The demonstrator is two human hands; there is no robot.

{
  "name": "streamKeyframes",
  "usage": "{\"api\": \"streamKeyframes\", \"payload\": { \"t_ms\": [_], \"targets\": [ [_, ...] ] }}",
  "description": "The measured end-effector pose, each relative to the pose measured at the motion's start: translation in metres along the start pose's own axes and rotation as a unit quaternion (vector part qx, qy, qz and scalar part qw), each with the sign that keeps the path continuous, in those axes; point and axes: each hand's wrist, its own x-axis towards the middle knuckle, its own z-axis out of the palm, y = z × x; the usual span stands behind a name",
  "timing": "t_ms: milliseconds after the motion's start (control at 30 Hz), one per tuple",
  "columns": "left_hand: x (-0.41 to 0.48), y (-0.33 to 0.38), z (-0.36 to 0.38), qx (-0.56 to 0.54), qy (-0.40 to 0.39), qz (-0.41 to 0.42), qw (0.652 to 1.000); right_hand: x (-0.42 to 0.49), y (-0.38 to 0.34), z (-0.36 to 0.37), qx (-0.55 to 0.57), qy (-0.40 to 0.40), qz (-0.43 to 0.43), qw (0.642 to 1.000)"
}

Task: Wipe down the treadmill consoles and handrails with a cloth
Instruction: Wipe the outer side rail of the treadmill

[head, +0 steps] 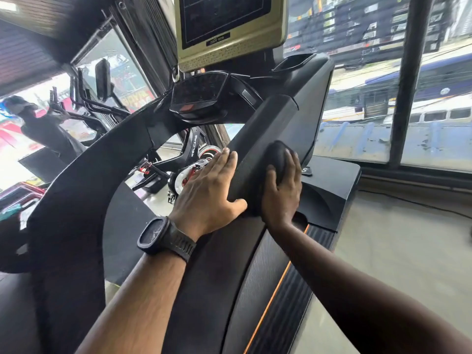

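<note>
Black handrail (265, 131) slants up toward console (199, 95); left hand (207, 195) flat on it, right hand (282, 192) clutching cloth (277, 155).

Free gap between the rails, blocked at the far end.
The left handrail (84, 180) and right handrail (265, 134) flank it; console (199, 95) and screen (224, 19) close it; floor (398, 256) right is free.

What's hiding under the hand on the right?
A dark cloth, bunched up and pressed against the black handrail by the right hand. The hand covers most of it, so its lower part is hidden.
</note>
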Motion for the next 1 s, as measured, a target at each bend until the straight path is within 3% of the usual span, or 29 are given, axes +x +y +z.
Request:
{"api": "streamKeyframes", "payload": {
  "t_ms": [33, 67, 167, 267, 300, 400, 433, 467, 533, 600, 633, 700, 767, 833, 900, 967, 1000],
  "targets": [
    [0.002, 0.001, -0.001, -0.001, -0.005, 0.000, 1.000, -0.004, -0.002, 0.001, 0.011, 0.000, 0.051, 0.999],
    [0.005, 0.003, -0.002, 0.000, -0.010, 0.003, 1.000, -0.011, -0.004, 0.001, 0.007, -0.004, 0.039, 0.999],
    [0.019, 0.010, -0.003, -0.002, -0.005, 0.010, 1.000, -0.022, -0.003, -0.003, -0.016, -0.057, -0.179, 0.982],
    [0.028, 0.014, 0.000, 0.000, 0.000, 0.007, 1.000, 0.009, 0.011, -0.005, -0.080, -0.057, -0.315, 0.944],
    [0.029, 0.014, 0.003, 0.009, -0.001, 0.007, 1.000, 0.020, 0.016, -0.005, -0.081, -0.047, -0.308, 0.947],
    [0.028, 0.014, 0.005, 0.020, 0.009, 0.001, 1.000, 0.023, 0.009, -0.001, -0.010, -0.015, -0.053, 0.998],
    [0.029, 0.014, 0.006, 0.015, 0.012, -0.002, 1.000, 0.017, 0.005, 0.000, -0.004, -0.013, -0.018, 1.000],
    [0.029, 0.014, 0.006, 0.013, 0.016, -0.003, 1.000, 0.010, 0.003, 0.000, -0.015, -0.022, -0.062, 0.998],
    [0.030, 0.015, 0.004, 0.010, 0.025, 0.000, 1.000, 0.006, 0.008, -0.002, -0.044, -0.066, -0.229, 0.970],
    [0.030, 0.016, 0.002, 0.002, 0.027, 0.000, 1.000, 0.032, 0.010, -0.005, -0.066, -0.055, -0.302, 0.950],
    [0.030, 0.017, 0.002, -0.001, 0.026, -0.002, 1.000, 0.042, 0.009, -0.004, -0.061, -0.037, -0.270, 0.960],
    [0.030, 0.019, 0.001, -0.005, 0.026, -0.004, 1.000, 0.051, 0.002, 0.003, 0.001, -0.010, -0.086, 0.996],
    [0.030, 0.020, 0.000, -0.006, 0.025, -0.006, 1.000, 0.039, -0.009, 0.004, 0.034, -0.004, 0.029, 0.999],
    [0.029, 0.020, -0.001, -0.008, 0.025, -0.008, 1.000, 0.023, -0.007, 0.000, 0.002, -0.037, -0.103, 0.994],
    [0.029, 0.021, -0.002, -0.010, 0.029, -0.008, 1.000, 0.030, -0.002, -0.005, -0.039, -0.068, -0.263, 0.962],
    [0.029, 0.020, -0.002, -0.009, 0.024, -0.011, 1.000, 0.054, 0.001, -0.003, -0.061, -0.048, -0.284, 0.956],
    [0.029, 0.020, -0.002, -0.012, 0.019, -0.013, 1.000, 0.061, 0.001, -0.002, -0.044, -0.032, -0.226, 0.973]
  ]
}}
